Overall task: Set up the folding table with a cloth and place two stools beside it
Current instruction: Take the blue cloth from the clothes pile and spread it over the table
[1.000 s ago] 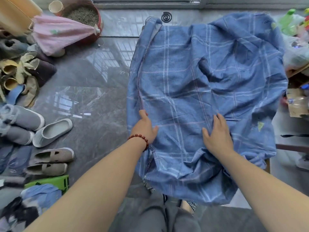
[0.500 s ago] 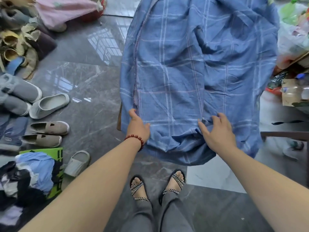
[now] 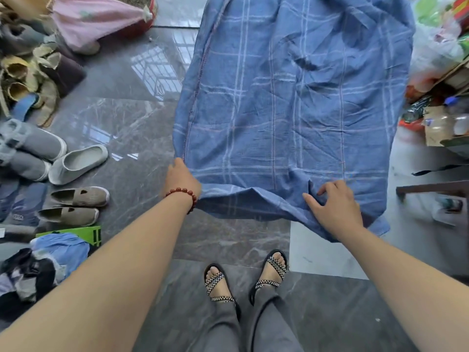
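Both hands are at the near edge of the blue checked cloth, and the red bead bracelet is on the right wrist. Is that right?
Not quite: the head view shows the red bead bracelet on the left wrist, not the right. Both the left hand and right hand are at the near edge of the blue checked cloth.

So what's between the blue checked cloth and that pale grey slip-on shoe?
Just bare dark marble floor, between the blue checked cloth and the pale grey slip-on shoe; the head view shows it.
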